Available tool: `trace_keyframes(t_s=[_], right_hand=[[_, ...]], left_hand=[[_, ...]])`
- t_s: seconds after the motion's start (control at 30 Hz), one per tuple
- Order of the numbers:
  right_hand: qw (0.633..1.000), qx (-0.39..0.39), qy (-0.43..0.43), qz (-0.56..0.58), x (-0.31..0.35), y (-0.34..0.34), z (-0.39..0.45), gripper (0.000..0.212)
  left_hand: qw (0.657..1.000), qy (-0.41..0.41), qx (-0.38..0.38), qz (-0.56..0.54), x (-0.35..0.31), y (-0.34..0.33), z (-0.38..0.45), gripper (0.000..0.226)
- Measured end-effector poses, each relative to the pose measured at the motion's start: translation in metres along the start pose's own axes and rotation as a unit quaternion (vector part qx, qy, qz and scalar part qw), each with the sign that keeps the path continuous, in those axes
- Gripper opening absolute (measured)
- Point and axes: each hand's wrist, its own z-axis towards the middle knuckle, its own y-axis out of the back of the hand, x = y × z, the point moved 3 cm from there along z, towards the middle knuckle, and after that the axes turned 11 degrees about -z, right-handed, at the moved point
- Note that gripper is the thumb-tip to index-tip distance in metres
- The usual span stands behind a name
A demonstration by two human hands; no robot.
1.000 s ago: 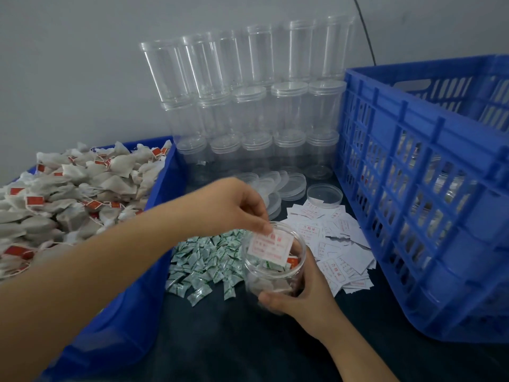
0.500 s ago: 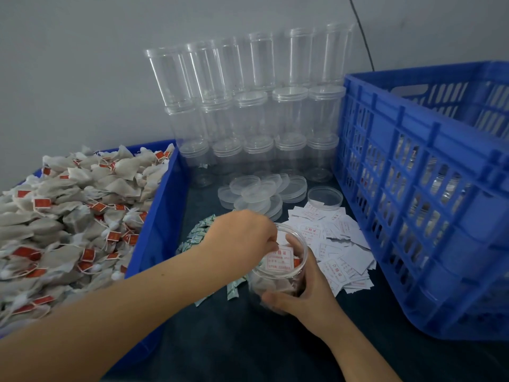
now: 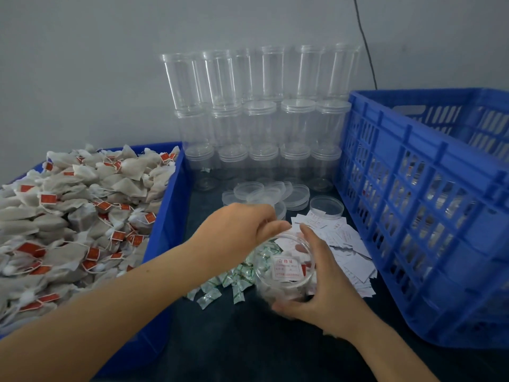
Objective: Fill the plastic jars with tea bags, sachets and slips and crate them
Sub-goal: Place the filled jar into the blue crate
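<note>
Our right hand curled round the open jar on the counter, slip inside it, our left hand above the rim, fingers bent, nothing visibly held.

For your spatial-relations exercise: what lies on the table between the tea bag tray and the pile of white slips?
In the head view, green sachets lie scattered there, and the right hand holds the jar among them.
</note>
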Motion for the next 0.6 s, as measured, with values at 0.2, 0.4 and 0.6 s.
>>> trace_keyframes(t_s=[0.2,0.4,0.6], right_hand=[[0.973,0.085,0.036,-0.209,0.035,0.034,0.015,0.114],[0.883,0.208,0.037,-0.42,0.072,0.05,0.042,0.109],[0.826,0.286,0.025,-0.485,0.112,0.073,0.074,0.094]], left_hand=[[0.99,0.072,0.017,-0.12,0.027,-0.003,-0.005,0.037],[0.96,0.11,0.096,-0.239,0.035,-0.015,-0.01,0.023],[0.948,0.11,0.124,-0.272,0.033,-0.012,-0.007,0.023]])
